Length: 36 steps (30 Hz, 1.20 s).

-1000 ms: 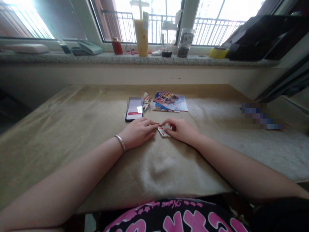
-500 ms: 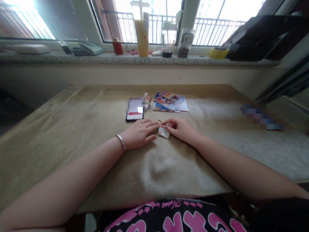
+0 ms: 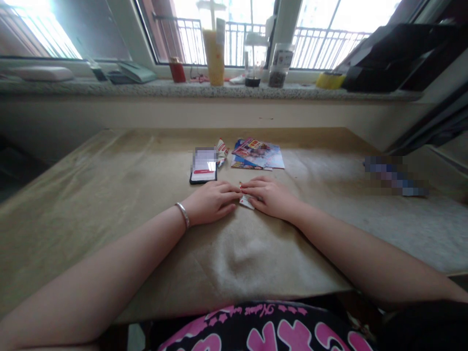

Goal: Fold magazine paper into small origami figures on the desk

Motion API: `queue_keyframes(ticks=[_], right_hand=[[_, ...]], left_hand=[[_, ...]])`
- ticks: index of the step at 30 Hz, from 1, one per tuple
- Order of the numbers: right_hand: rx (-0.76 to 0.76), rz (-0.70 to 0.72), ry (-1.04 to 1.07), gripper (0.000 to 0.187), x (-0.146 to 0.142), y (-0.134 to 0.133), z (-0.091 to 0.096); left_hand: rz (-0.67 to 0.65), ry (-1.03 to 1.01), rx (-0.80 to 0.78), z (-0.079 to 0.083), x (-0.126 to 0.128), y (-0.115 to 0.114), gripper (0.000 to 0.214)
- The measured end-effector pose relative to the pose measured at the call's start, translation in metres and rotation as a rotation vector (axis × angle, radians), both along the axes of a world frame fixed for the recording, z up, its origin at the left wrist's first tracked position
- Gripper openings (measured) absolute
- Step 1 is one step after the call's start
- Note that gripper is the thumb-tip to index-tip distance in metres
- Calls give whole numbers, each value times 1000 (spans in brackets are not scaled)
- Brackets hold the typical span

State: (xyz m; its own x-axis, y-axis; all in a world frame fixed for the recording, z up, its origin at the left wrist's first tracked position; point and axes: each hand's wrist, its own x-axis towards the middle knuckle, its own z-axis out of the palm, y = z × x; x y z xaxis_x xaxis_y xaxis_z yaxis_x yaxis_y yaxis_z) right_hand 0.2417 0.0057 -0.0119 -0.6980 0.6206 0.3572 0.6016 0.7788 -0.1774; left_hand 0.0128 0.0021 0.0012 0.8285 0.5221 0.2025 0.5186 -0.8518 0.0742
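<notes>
A small folded piece of printed paper (image 3: 246, 202), white with red marks, lies on the cloth-covered table between my hands. My right hand (image 3: 269, 196) rests flat over its right part, fingers stretched out and hiding much of it. From the other side my left hand (image 3: 214, 201), a silver bangle on its wrist, lies flat with its fingertips at the paper's left edge. Just beyond my left hand is a phone (image 3: 204, 168) with a lit screen. A crumpled red-and-white paper piece (image 3: 222, 151) sits against the phone's right side.
Several colourful printed sheets (image 3: 259, 155) are stacked behind my right hand. A blurred flat item (image 3: 395, 178) lies at the table's right. On the granite windowsill (image 3: 164, 88) stand a yellow drink cup (image 3: 214, 58), a red container (image 3: 177, 71), clear jars and a yellow item.
My right hand has gone from pinching the paper's upper right edge to lying flat over it, covering more of it. The left hand has hardly moved.
</notes>
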Motion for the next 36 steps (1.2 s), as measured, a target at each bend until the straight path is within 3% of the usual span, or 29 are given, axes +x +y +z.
queue_keyframes(ticks=[15,24,29,36], right_hand=[[-7,-76,-166,43,-6,6,1],[-53,-181,-224,48,-7,7,0],[-44,-163,-238,50,-5,8,-8],[50,-94,-133,32,2,2,5]], left_hand=[[-144,-80,0,7,4,-2,30],[-148,-46,4,6,3,-2,31],[-155,-51,12,4,1,-1,28],[-174,-42,41,6,-1,2,28]])
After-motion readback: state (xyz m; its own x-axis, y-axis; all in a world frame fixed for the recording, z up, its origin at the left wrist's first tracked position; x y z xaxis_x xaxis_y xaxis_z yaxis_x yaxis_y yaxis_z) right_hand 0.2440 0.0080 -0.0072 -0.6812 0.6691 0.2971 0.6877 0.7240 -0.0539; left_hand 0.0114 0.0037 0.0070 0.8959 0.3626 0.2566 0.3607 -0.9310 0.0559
